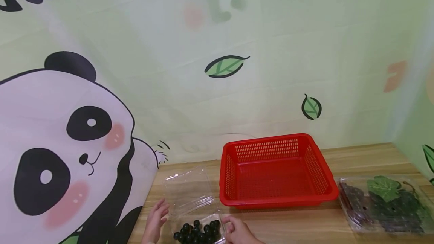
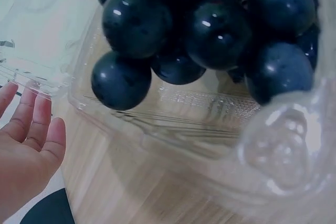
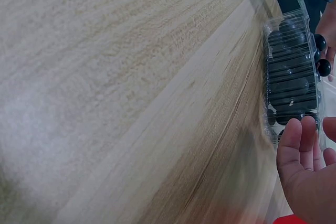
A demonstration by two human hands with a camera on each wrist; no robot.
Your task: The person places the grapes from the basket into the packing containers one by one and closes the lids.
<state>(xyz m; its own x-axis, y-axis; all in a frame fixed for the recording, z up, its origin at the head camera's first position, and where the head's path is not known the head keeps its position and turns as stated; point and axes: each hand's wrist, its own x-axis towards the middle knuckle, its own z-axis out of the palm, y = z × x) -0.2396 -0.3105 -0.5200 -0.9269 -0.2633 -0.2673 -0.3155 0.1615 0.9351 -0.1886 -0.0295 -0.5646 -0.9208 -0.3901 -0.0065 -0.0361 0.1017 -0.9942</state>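
A clear plastic clamshell box [image 1: 219, 241] with its lid [image 1: 188, 191] folded back lies at the table's front. In it sits a bunch of dark grapes [image 1: 198, 232], seen close up in the left wrist view. My right hand [image 1: 237, 229] holds the box at its right end, the fingertips [image 3: 292, 136] against the end wall in the right wrist view. At the left, beside the lid's edge, my left hand [image 1: 156, 219] has its fingers [image 2: 23, 114] extended and apart, with nothing in them.
Behind the box and to its right stands a red plastic basket [image 1: 271, 202] with perforated walls. Another clear box [image 1: 350, 225] of dark grapes with a green leaf [image 1: 383, 187] lies at the far right. A panda-printed cloth [image 1: 162, 97] hangs behind the wooden table [image 1: 291, 225].
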